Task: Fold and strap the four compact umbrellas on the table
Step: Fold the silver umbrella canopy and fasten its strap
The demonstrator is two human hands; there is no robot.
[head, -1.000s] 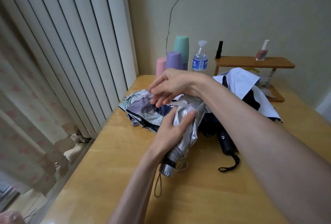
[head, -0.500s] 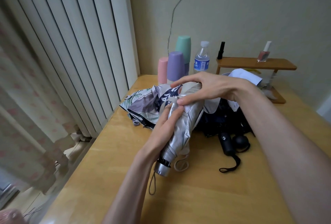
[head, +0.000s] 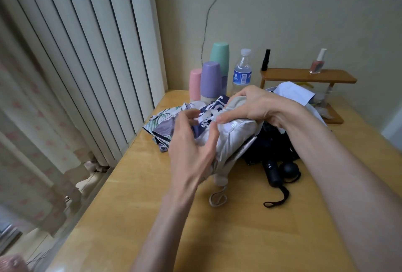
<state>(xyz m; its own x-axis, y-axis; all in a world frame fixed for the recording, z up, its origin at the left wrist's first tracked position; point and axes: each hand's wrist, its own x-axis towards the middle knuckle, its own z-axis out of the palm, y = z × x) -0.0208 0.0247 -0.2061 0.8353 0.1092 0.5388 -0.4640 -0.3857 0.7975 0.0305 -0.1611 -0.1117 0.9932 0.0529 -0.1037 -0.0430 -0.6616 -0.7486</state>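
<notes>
Head view: the silver umbrella (head: 235, 139) is held between both hands. The left hand (head: 191, 147) grips its middle and the right hand (head: 250, 104) curls over its far end. Bare table (head: 217, 239) lies near. The floral umbrella (head: 165, 126) crowds the far left and the black umbrella (head: 272, 171) the right. The silver umbrella's long axis runs near to far, handle (head: 220, 181) nearest.

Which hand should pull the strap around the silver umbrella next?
Probably the left hand: its fingertips are right at the pale strap, while the right hand grips the top of the silver umbrella, holding the folds together.
</notes>
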